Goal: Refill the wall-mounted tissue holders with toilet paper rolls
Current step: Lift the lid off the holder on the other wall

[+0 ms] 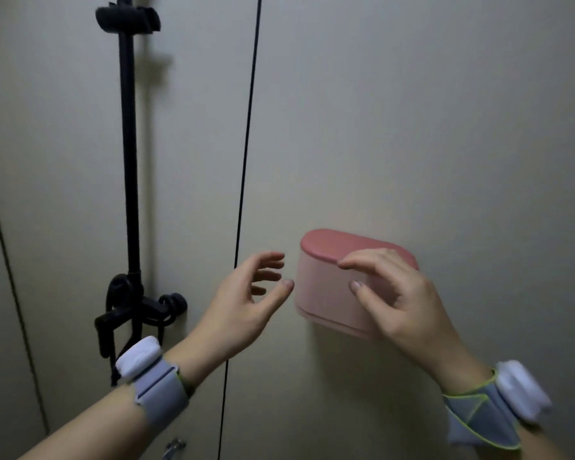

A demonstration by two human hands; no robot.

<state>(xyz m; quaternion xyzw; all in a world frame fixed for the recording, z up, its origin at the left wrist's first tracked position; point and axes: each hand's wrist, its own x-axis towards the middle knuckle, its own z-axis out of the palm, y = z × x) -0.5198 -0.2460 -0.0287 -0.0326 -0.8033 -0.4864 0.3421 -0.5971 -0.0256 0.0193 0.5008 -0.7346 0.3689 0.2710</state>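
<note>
My left hand [246, 300] hangs spread and empty beside the pink tissue holder [326, 287] on the wall panel [412, 127]; my right hand [395, 300] rests fingertips on its lid's front edge. I'd lift there, steadying the left end.

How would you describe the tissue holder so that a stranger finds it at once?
Look at the beige wall panel right of the thin black vertical seam. Low on it hangs the pink tissue holder, an oval box with a darker lid. It is the only pink thing; the black pole stands left.
</note>
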